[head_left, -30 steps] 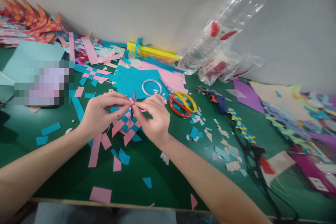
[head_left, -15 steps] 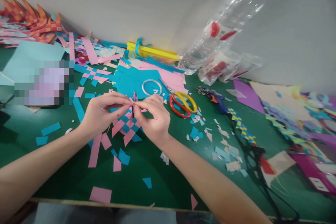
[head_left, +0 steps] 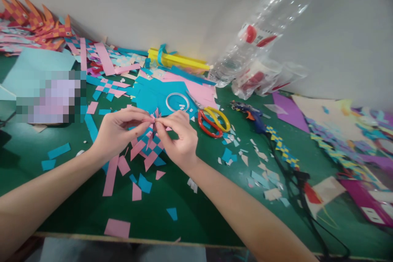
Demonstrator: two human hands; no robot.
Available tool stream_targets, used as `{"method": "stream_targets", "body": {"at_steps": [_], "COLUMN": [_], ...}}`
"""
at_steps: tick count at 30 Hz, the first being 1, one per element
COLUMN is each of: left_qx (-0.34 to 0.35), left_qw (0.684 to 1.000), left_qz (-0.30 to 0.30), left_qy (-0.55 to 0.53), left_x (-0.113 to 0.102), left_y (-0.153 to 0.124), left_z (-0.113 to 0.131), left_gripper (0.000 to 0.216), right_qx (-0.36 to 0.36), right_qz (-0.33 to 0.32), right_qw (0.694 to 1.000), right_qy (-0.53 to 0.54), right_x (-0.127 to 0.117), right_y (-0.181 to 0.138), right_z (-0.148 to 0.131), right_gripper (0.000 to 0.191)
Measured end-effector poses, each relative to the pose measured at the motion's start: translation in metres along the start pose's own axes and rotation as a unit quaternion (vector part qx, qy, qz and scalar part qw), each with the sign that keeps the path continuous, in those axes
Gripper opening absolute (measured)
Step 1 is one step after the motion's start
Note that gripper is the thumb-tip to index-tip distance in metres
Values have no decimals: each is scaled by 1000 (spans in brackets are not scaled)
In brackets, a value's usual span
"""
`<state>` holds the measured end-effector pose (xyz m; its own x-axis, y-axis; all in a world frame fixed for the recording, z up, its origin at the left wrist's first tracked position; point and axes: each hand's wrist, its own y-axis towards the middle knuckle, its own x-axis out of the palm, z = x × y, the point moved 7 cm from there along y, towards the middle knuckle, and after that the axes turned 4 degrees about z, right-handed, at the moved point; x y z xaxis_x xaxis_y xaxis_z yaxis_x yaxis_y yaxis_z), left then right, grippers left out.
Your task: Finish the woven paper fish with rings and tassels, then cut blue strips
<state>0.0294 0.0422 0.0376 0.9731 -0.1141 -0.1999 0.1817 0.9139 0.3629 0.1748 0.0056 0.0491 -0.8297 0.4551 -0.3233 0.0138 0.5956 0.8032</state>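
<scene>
A: What did we have in the grip?
B: A small folded paper piece point(head_left: 156, 113), pinkish and purplish; the left hand point(head_left: 121, 131) pinched it at one side, thumb and fingers pressed together; the right hand point(head_left: 181, 137) pinched it at the other, the two sets of fingertips nearly meeting; it sat between them, over the green table point(head_left: 190, 221).
A: How far along did we judge it?
B: Partway; the checkered weave point(head_left: 150, 157) just below the grip had its pink and blue squares interlaced, so we counted that much done; its strip ends jutted out toward us, so the edges looked unfinished; whether the pinched piece joined the weave we could not tell, fingers covering the spot.
A: And the cutting?
B: Some done, plainly; scraps lay below the grip, one a broad pink piece point(head_left: 117, 228) by the table edge; the scissors point(head_left: 202, 109) rested right of the grip, unheld; the blue sheet point(head_left: 149, 94) spread just beyond it.
A: Anything fuller to compare?
B: Orange checkered figures point(head_left: 39, 18), well beyond and left of the grip; they looked complete to us, the pinched piece less so.
</scene>
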Motion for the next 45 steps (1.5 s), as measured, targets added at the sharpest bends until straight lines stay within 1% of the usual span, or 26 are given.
{"method": "stream_targets", "body": {"at_steps": [7, 15, 21, 25, 29, 33, 41, 45], "left_qx": [22, 37, 3, -4, -10, -18, -8, -5], "left_qw": [1000, 999, 1000, 1000, 1000, 1000, 1000, 1000], "left_qz": [-9, -16, -21, -17, -16, -12, -8, -10], "left_qy": [11, 24, 8, -6, -13, -8, -2, -3], "left_x": [1, 2, 3, 2, 2, 1, 1, 1], "left_y": [0, 0, 0, 2, 2, 2, 1, 1], "left_z": [4, 3, -2, -1, -2, -5, -2, -3], "left_gripper": [9, 8, 8, 7, 7, 9, 8, 8], "right_qx": [-2, 6, 36, 61, 56, 55, 73, 65], "right_qz": [22, 26, 10, -12, -11, -15, -11, -5], "right_qw": [1000, 1000, 999, 998, 997, 998, 997, 997], "right_qy": [6, -6, 9, 29, 43, 29, 32, 40], "right_x": [-1, -1, 0, 1, 1, 2, 2, 1], "right_y": [-1, 1, 0, 0, 0, 0, -1, -1], "right_z": [0, 0, 4, 7, 7, 7, 10, 8], "right_gripper": [12, 14, 14, 13, 14, 16, 13, 12]}}
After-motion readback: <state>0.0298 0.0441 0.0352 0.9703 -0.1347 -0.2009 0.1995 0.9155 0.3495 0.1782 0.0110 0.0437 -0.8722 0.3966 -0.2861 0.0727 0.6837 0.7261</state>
